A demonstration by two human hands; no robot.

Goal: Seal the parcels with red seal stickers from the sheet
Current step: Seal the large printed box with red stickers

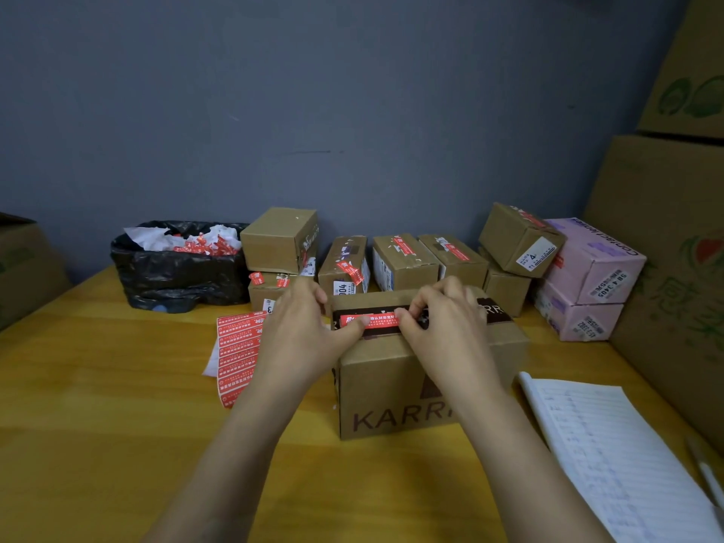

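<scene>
A brown cardboard parcel (391,389) printed "KARRI" stands on the wooden table in front of me, with dark tape along its top seam. A red seal sticker (378,320) lies lengthwise on that tape. My left hand (301,331) curls round the parcel's left top end, and its thumb presses the sticker's left end. My right hand (446,323) pinches the sticker's right end between thumb and forefinger. The sheet of red seal stickers (238,352) lies flat on the table left of the parcel, partly under my left wrist.
Several small brown parcels (403,262), some bearing red stickers, line the wall behind. Two pink boxes (587,276) are stacked at right beside large cartons (666,213). A black bag of scraps (176,264) sits back left. A lined notebook (611,452) and pen lie front right.
</scene>
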